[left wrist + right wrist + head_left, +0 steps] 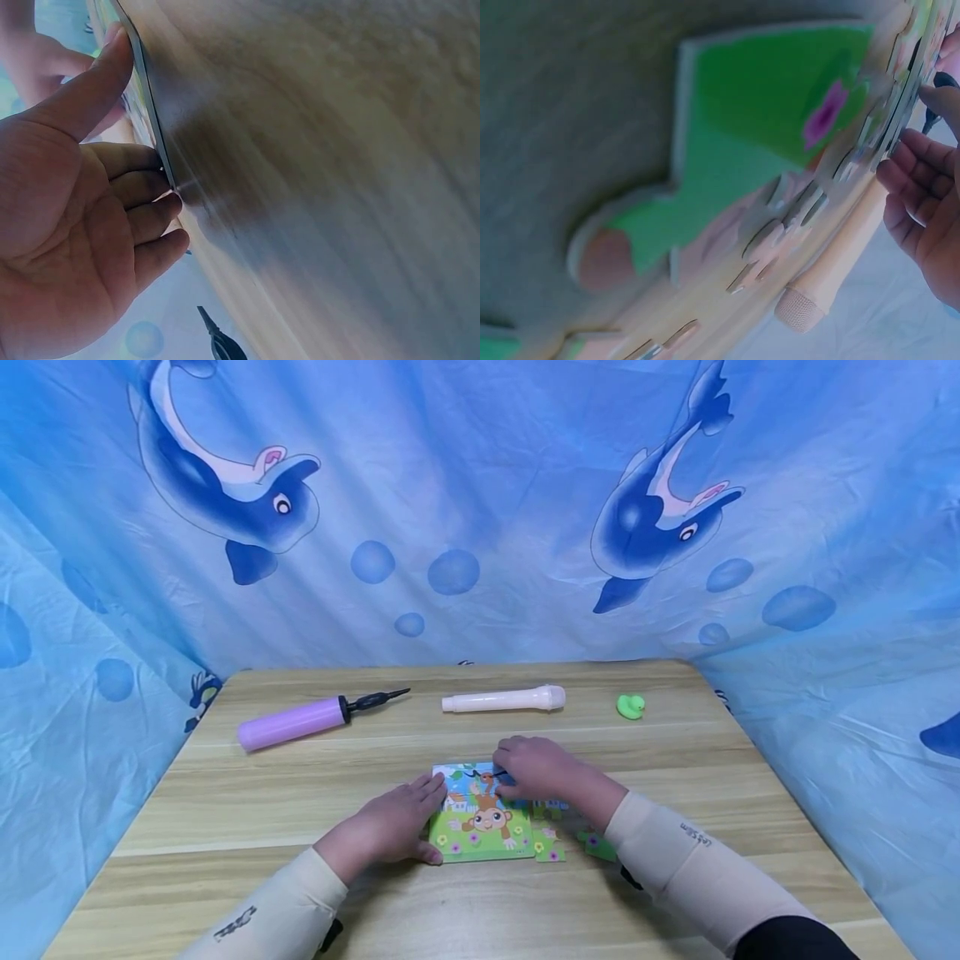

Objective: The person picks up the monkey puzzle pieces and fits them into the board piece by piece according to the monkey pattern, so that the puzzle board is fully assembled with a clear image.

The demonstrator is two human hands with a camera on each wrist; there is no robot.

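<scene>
A square jigsaw puzzle (480,839) with a monkey on green grass lies on the table in the head view. My left hand (401,818) lies along its left edge, thumb near the front corner and fingers toward the back one. In the left wrist view, the fingertips (171,202) and thumb meet the board's thin edge. My right hand (540,768) reaches over the puzzle's back right corner, its fingers loosely bent. In the right wrist view, its fingertips (889,172) are right at the board's edge. Loose puzzle pieces (549,846) lie right of the board, partly hidden by the right forearm.
Behind the puzzle, a purple hand pump (292,724) with a black nozzle lies at left, a pale pink toy microphone (502,699) in the middle and a green rubber duck (630,707) at right. A large green puzzle piece (772,112) fills the right wrist view's foreground.
</scene>
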